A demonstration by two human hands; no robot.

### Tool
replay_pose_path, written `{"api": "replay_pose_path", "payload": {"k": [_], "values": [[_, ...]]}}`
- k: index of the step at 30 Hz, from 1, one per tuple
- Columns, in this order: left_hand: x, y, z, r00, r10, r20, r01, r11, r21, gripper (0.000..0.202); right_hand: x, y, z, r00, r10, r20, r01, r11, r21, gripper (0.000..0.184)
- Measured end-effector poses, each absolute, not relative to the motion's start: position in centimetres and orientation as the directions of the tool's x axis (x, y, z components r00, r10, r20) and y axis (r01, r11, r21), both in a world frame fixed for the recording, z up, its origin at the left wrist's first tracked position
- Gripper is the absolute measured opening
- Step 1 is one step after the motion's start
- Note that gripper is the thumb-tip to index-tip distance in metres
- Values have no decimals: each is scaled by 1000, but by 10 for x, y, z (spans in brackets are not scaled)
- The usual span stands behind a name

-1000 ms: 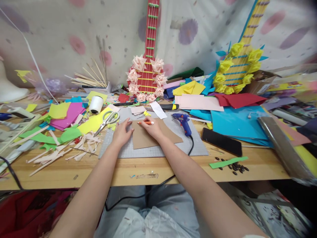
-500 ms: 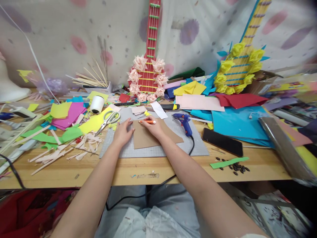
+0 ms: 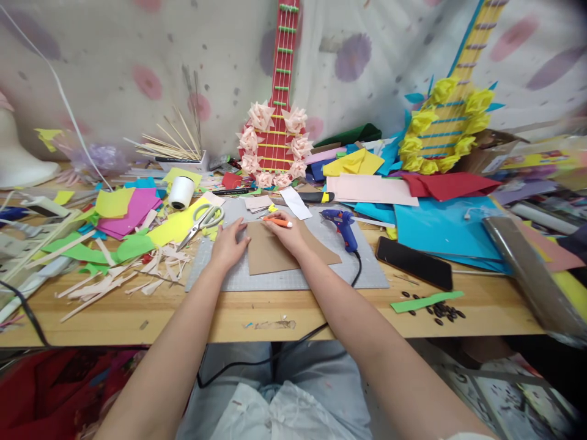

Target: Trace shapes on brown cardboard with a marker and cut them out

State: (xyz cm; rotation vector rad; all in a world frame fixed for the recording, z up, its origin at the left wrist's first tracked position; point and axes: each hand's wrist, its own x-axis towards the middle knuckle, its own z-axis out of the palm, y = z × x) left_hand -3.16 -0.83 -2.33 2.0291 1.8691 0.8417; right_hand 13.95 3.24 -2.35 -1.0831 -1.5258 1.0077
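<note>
A brown cardboard piece (image 3: 275,253) lies on a grey cutting mat (image 3: 293,278) at the middle of the wooden table. My left hand (image 3: 228,244) rests flat on the mat with its fingertips pressing the cardboard's left edge. My right hand (image 3: 288,233) is closed on an orange pen (image 3: 278,222), whose tip touches the cardboard near its top edge.
Scissors (image 3: 202,217) and a white tape roll (image 3: 181,192) lie to the left among coloured paper scraps. A blue glue gun (image 3: 342,225) and a black phone (image 3: 414,263) lie to the right. Two paper guitars, red (image 3: 277,131) and yellow (image 3: 443,131), lean against the backdrop.
My right hand has shifted the pen a little to the right along the cardboard's top edge. The left hand stays in place.
</note>
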Motion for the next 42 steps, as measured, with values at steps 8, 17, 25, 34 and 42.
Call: {"api": "replay_pose_path", "payload": {"k": [8,17,25,34,42], "values": [[-31,-9,-23,14,969,246,826,-150,543,55,134,57,-21,-135,987,92,275,127,-953,25],[-32,-9,-25,38,970,241,838,-162,521,60,123,63,-25,-182,955,235,455,294,-841,21],[-33,-7,-27,63,969,240,856,-176,486,64,124,58,-29,-193,946,259,418,318,-851,23],[-32,-8,-26,55,967,249,849,-177,498,61,125,57,-29,-234,928,290,473,369,-800,25],[-33,-7,-27,52,966,255,840,-181,511,61,125,57,-29,-248,926,286,488,374,-789,25]]}}
